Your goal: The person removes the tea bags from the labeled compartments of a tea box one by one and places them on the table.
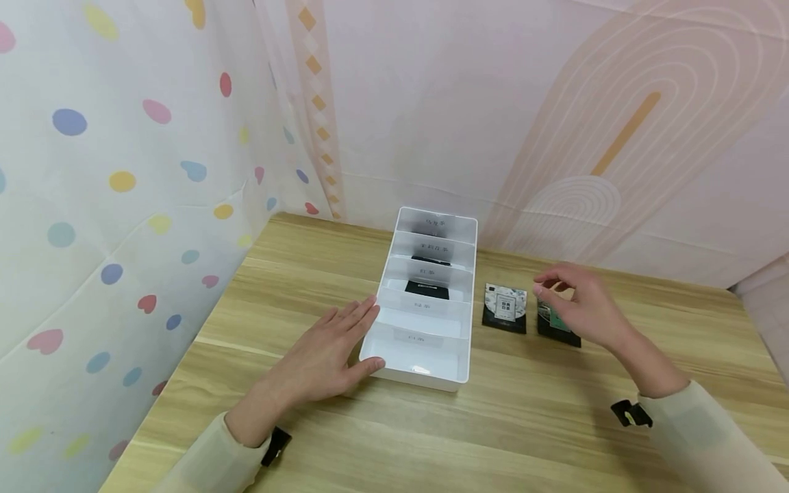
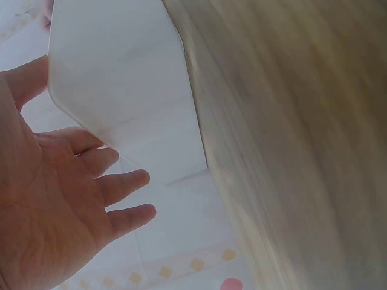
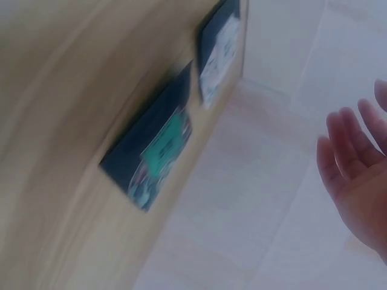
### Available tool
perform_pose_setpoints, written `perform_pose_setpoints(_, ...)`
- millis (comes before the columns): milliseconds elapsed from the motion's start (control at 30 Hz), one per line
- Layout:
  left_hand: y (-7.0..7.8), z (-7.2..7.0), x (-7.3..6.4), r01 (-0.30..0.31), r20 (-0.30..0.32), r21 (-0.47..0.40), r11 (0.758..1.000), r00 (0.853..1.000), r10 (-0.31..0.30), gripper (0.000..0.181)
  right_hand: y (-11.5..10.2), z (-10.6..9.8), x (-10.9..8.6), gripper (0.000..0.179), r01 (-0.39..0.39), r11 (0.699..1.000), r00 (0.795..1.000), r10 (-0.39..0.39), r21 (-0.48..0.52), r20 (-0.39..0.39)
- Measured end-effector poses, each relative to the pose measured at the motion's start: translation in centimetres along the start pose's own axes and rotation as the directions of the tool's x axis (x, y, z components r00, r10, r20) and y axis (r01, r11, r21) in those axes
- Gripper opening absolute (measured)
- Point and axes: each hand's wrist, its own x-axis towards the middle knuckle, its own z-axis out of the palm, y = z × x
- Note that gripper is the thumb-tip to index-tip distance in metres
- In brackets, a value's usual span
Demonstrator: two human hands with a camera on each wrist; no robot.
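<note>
A long white divided box stands on the table, its dividers printed with small dark characters. My left hand rests against the box's near left side, fingers straight; in the left wrist view the fingertips touch or nearly touch its wall. Two flat sachets lie right of the box: a black one with a white patterned top, and a black one with a green label. Over the green-labelled sachet hovers my right hand, fingers loosely bent and holding nothing. That hand partly hides the sachet in the head view.
Dark sachets stand inside two middle compartments of the box. The wooden table reaches a pale curtain behind and a spotted curtain on the left.
</note>
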Motion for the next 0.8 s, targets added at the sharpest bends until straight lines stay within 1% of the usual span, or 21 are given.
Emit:
perform_pose_setpoints(133,0.0,0.0,0.0,0.0,0.002,-0.004,1.0,1.0,0.0,0.084,-0.8,0.3,0.2,0.022,-0.017,1.0,1.0,0.016,0.025,0.02)
perform_pose_setpoints(233,0.0,0.0,0.0,0.002,0.003,-0.007,1.0,1.0,-0.002,0.084,-1.5,0.6,0.4,0.032,-0.048,0.998,0.997,0.045,0.048,0.059)
perform_pose_setpoints(333,0.0,0.0,0.0,0.003,0.001,-0.006,1.0,1.0,-0.003,0.084,-2.0,0.9,0.7,0.036,-0.06,0.996,0.994,0.054,0.062,0.092)
perform_pose_setpoints(467,0.0,0.0,0.0,0.002,0.001,-0.003,1.0,1.0,-0.002,0.084,-2.5,1.6,1.1,0.039,-0.022,0.997,0.993,0.013,0.079,0.113)
perform_pose_setpoints(600,0.0,0.1,0.0,0.001,-0.001,0.0,1.0,1.0,-0.001,0.085,-3.1,2.5,1.6,0.04,0.019,0.996,0.993,-0.03,0.089,0.116)
perform_pose_setpoints(700,0.0,0.0,0.0,0.003,-0.002,-0.001,1.0,1.0,-0.003,0.085,-3.7,3.3,2.1,0.038,0.035,0.994,0.993,-0.047,0.102,0.109)
perform_pose_setpoints(800,0.0,0.0,0.0,0.005,-0.004,-0.004,1.0,1.0,-0.005,0.085,-4.2,4.1,2.6,0.036,0.039,0.991,0.991,-0.055,0.131,0.119)
